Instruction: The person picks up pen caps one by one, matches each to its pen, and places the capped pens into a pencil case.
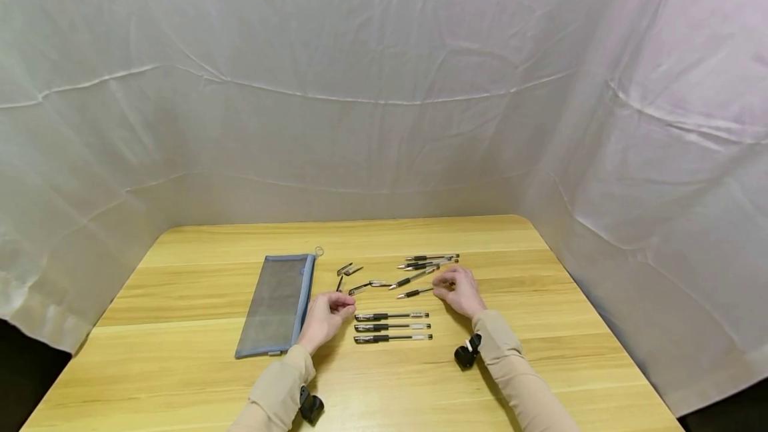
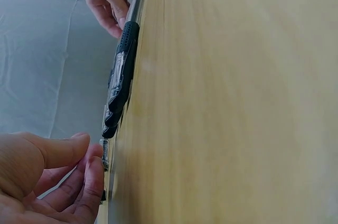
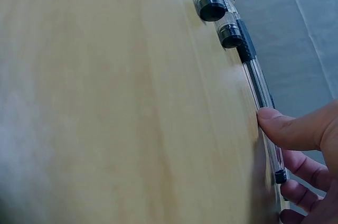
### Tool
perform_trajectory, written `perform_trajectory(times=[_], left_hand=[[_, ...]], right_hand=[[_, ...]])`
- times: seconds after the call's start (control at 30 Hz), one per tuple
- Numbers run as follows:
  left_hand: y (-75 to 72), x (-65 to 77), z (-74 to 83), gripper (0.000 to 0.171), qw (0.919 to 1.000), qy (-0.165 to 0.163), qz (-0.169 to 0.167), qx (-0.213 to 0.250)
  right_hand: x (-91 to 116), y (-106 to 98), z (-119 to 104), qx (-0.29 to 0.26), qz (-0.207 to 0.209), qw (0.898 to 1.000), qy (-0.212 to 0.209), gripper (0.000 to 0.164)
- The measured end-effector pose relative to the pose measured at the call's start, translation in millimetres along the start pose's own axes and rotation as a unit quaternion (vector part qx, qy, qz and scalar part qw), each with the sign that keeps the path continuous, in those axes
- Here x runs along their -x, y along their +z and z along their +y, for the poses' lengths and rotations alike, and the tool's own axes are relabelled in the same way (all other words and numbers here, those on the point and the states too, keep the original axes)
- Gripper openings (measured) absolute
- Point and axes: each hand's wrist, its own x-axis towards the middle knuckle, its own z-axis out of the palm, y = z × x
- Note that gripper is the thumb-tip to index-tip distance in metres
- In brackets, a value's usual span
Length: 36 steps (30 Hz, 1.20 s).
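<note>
My right hand [image 1: 459,291] holds an uncapped gel pen [image 1: 415,293] near its rear end, thumb on one side and fingers on the other. The pen's black grip and tip point left, low along the tabletop. My left hand [image 1: 327,315] is by the loose pen caps, fingers loosely bent and thumb near the index finger, with nothing visible between them. Clear caps with black clips [image 1: 359,289] lie just beyond its fingertips. Between the hands, three capped gel pens [image 1: 393,327] lie in parallel, caps to the left.
Several more uncapped gel pens [image 1: 429,263] lie farther back, near the right hand. A blue-edged mesh zip pouch [image 1: 273,305] lies flat left of the left hand. The wooden table [image 1: 192,279] backs onto pale hanging cloth [image 1: 360,139].
</note>
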Motion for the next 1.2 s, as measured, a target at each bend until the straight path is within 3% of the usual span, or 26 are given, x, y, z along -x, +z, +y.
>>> perform_trajectory(times=[0.5,1.2], left_hand=[[0.9,-1.1,-0.8,0.005,0.9997,-0.023,-0.008,0.004],[0.0,-6.6,-1.1,0.013,0.9993,-0.024,0.025,0.016]], right_hand=[[1,1,4,0.001,-0.002,1.0,0.01,0.004],[11,3,-1,-0.112,0.024,0.993,0.02,0.008]])
